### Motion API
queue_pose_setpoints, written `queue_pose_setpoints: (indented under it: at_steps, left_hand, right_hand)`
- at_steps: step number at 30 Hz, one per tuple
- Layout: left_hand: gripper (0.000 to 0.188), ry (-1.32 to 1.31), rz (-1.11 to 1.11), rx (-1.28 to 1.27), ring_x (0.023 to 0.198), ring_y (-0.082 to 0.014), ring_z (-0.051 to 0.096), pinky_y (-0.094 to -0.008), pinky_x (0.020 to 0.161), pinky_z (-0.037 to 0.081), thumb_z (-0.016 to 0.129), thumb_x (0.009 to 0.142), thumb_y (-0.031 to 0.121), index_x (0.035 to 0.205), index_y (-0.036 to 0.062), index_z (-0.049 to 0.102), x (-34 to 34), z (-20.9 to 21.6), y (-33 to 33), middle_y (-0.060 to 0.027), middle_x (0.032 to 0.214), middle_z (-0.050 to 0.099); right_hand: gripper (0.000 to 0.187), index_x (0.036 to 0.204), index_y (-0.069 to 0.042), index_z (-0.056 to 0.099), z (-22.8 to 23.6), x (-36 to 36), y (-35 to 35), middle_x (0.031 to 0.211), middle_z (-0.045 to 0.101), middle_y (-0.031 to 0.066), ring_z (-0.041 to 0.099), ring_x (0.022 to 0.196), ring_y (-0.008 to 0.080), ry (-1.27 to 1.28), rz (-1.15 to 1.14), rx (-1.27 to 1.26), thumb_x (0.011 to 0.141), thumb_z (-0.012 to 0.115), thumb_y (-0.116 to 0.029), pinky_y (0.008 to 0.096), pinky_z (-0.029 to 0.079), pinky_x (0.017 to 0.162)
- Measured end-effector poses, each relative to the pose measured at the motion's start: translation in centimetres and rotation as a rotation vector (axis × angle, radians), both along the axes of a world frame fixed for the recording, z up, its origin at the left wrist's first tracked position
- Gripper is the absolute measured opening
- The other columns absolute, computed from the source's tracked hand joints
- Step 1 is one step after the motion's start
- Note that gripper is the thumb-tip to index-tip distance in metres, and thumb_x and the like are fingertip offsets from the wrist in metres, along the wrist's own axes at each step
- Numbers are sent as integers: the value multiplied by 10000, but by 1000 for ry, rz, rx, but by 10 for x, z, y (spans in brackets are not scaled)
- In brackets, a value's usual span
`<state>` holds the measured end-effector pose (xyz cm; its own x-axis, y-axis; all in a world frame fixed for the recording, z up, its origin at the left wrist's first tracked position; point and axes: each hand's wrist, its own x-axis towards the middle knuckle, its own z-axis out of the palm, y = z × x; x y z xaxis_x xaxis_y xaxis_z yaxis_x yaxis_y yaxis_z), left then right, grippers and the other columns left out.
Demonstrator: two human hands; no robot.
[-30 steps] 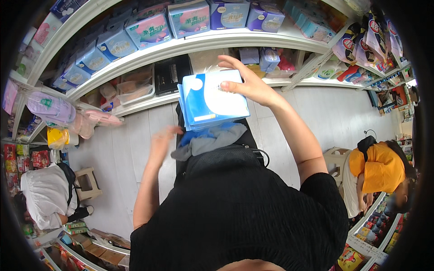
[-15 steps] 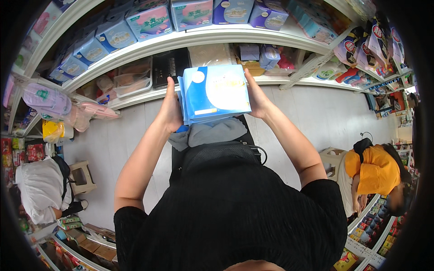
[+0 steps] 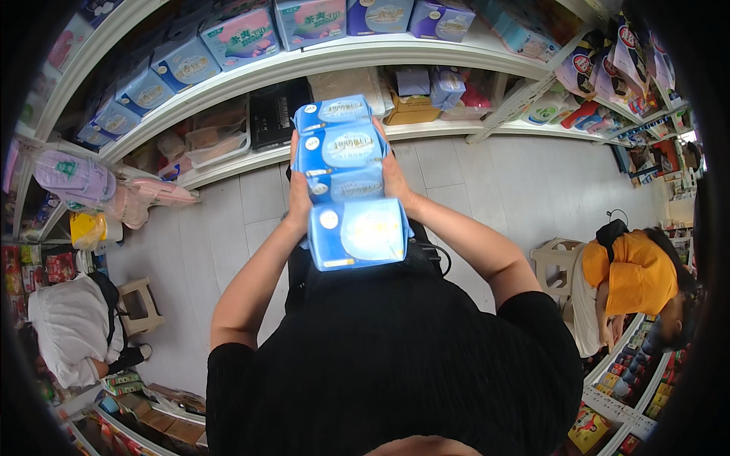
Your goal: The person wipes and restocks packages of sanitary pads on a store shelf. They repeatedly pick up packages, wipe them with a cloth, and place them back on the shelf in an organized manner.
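Observation:
My left hand [image 3: 299,191] and my right hand [image 3: 397,181] press in from both sides on a row of blue sanitary pad packs [image 3: 344,149]. Several packs lie one behind another, stretching away from my body towards the shelf. The nearest pack [image 3: 359,234] shows a large light-blue face and sits close to my black top, just this side of my hands. My left fingers run along the packs' left side, and my right fingers along their right side. What supports the row underneath is hidden.
Ahead, a white shelf [image 3: 304,64] bears blue pad packs [image 3: 186,62] and pink-and-green packs [image 3: 240,36]. Below it are a plastic tub [image 3: 220,140] and a black box [image 3: 281,110]. People in white [image 3: 72,327] and orange [image 3: 635,273] are beside stools at left and right.
The packs have tipped and come nearer to my body, so the row behind the front pack now shows. Both hands have shifted along the sides of the row.

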<state>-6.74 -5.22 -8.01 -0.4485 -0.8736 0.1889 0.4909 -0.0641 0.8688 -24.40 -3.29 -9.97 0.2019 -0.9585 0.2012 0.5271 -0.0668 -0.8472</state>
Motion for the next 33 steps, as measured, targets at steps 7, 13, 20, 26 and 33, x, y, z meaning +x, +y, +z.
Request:
queue_pose_setpoints:
  at_steps: [7,13,20,26,33]
  left_hand:
    - [854,-189,213,-108,1303,-249,234,-400,1072,185,190,827,704,1395,68,136,11,-40,13,-151,1402,218]
    - [727,-298,326,118,1228,-250,307,-364,1046,222,174,900,598,1388,59,175,15,-34,-12,-124,1234,361]
    - [755,-346,213,269,1205,-309,341,-391,1005,299,516,830,482,1370,81,173,15,-42,-33,-219,1247,335]
    - [585,-334,59,246,1170,-252,372,-365,1000,269,539,807,351,1272,65,329,23,-32,-51,-144,1206,423]
    - [501,-306,-98,427,1122,-207,442,-349,998,285,515,831,425,1162,50,482,19,-37,-79,-103,1174,512]
  right_hand:
    - [821,1402,-69,132,-37,-9,8,1418,127,136,121,1343,265,299,-96,-53,840,397,-606,396,132,1083]
    - [746,1380,-54,177,-38,-21,12,1394,186,153,196,1314,290,443,-167,-107,863,416,-536,402,164,1070]
    - [913,1389,-45,165,-8,-36,27,1387,257,193,207,1320,296,517,-117,-26,789,390,-695,442,174,1059]
    - [1050,1394,-56,143,47,-56,85,1410,206,186,188,1324,320,616,111,-78,658,648,-611,456,198,1061]
    - [1083,1377,-28,86,50,-23,113,1335,241,218,290,1263,363,1085,2,26,609,798,-302,411,294,1039]
